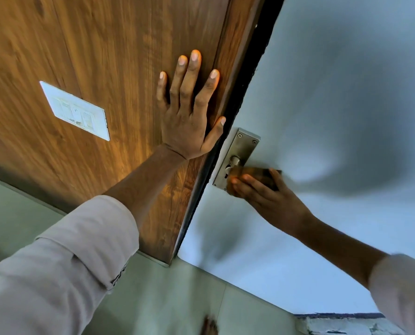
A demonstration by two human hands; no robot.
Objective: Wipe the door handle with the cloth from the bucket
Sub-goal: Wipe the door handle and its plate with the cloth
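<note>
The metal door handle plate (242, 147) is screwed to the pale grey door (334, 93) near its edge. My right hand (267, 199) holds a brown cloth (255, 176) pressed over the lever, which is mostly hidden under cloth and fingers. The cloth looks blurred. My left hand (189, 110) lies flat with fingers spread on the wooden panel (105, 56) beside the door edge, holding nothing. No bucket is in view.
A white switch plate (77, 112) is set in the wooden panel to the left. The dark door frame edge (240, 97) runs between panel and door. Greenish floor tiles (177, 298) lie below, with a foot (210, 326) at the bottom edge.
</note>
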